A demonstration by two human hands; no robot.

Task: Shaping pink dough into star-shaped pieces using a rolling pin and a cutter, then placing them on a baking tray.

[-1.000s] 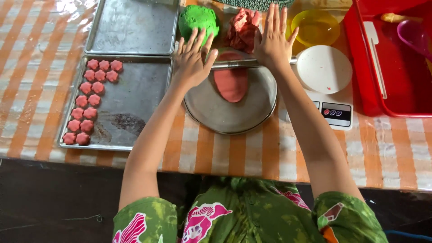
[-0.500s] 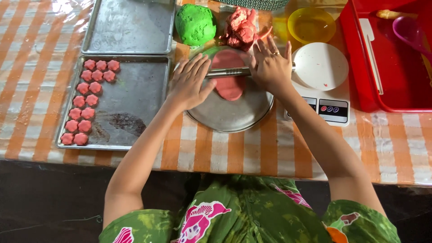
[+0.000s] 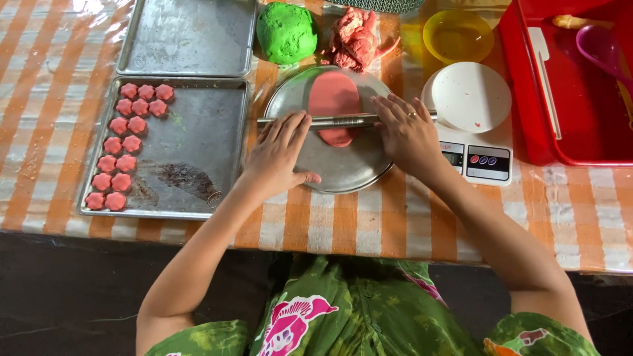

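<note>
Landmark: round metal plate [image 3: 343, 173], on the orange-and-white checked tablecloth [image 3: 409, 217].

Left of the plate: a metal baking tray [image 3: 191, 165] holds pink flower-shaped dough pieces [image 3: 125, 145], set in short rows along its left side; the rest of its floor is bare except for a dark smear. Behind that tray: a second metal tray [image 3: 191, 36], nothing in it, far edge cut off by the frame.

On the plate: a flat oval sheet of pink dough [image 3: 333, 95]. A thin metal rolling pin [image 3: 343, 121] lies across it, left to right. Left hand [image 3: 280, 158] rests flat on the pin's left end, fingers straight and slightly spread, thumb on the plate rim; no grasp. Right hand [image 3: 409, 135] rests flat on the pin's right part, fingers extended, a ring on one; no grasp. The pin's right end is hidden under this hand.

Behind the plate: a green dough ball [image 3: 286, 31] and a ragged lump of pink dough scraps [image 3: 356, 39], both directly on the cloth.

Right of the plate: a yellow bowl [image 3: 458, 34], contents hard to make out; a white round lid [image 3: 471, 96] sits on a kitchen scale [image 3: 478, 161]. Further right: a red tub [image 3: 567, 112], cut off at the frame, holding a purple scoop [image 3: 603, 49] and a white flat utensil [image 3: 544, 72], only partly visible.
</note>
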